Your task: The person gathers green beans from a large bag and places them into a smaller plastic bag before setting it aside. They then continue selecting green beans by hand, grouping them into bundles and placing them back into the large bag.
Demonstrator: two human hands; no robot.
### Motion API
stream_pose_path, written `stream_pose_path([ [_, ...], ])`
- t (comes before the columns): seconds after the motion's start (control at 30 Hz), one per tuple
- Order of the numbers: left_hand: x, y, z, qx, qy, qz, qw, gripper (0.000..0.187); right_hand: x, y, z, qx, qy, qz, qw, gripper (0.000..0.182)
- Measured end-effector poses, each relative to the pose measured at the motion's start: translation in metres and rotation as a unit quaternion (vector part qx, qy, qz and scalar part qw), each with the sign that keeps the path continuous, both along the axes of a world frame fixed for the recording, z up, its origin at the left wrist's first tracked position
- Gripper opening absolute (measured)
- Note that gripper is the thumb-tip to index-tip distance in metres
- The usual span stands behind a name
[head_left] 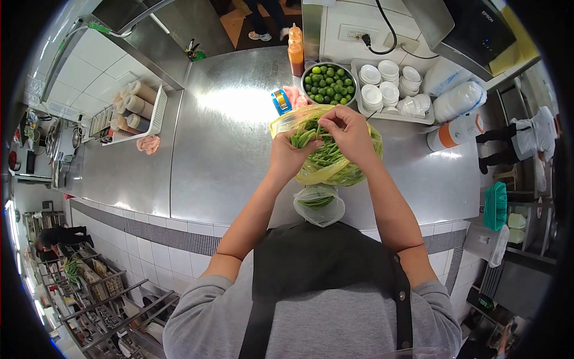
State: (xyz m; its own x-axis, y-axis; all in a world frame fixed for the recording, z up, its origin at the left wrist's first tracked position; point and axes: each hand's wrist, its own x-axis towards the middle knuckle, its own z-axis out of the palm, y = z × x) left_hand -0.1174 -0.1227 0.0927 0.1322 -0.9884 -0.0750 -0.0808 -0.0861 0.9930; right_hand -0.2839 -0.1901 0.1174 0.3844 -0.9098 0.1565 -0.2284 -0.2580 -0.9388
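Apron: black apron [323,263] over grey top, nearest the lens.
Small bag: small clear bag [318,204] sitting just on the near side of the big bag, at the counter edge, holding a few green beans.
Big bag: yellowish plastic bag [335,173] resting on the steel counter [227,137], mouth open, full of green beans [326,157].
Left hand: left hand [288,157] curling around a bunch of beans at the bag mouth.
Right hand: right hand [350,133] pinching bean tips, fingers bunched together.
Bean axis: held beans lying long axis roughly left-right, slightly tilted; which end is the stem, cannot tell.
Bowl: metal bowl [329,84] sitting beyond the big bag, full of small limes.
Tray: white tray [391,90] sitting right of the bowl, holding stacked white cups.
Bottles: sauce bottles [295,51] standing left of the bowl.
Rack: white rack [140,107] sitting far left of the big bag, holding rolls.
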Motion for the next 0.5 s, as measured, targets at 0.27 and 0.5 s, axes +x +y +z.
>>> stream_pose_path([
  [0.27, -0.002, 0.0, 0.024, 0.012, 0.022, 0.044, 0.999, 0.013, 0.006, 0.007, -0.018, -0.225, 0.141, -0.102, 0.959, 0.013],
  [0.5, 0.017, -0.009, 0.011, -0.002, 0.31, 0.103, 0.945, 0.012, 0.003, 0.019, -0.034, 0.06, 0.011, -0.001, 0.998, 0.012],
])
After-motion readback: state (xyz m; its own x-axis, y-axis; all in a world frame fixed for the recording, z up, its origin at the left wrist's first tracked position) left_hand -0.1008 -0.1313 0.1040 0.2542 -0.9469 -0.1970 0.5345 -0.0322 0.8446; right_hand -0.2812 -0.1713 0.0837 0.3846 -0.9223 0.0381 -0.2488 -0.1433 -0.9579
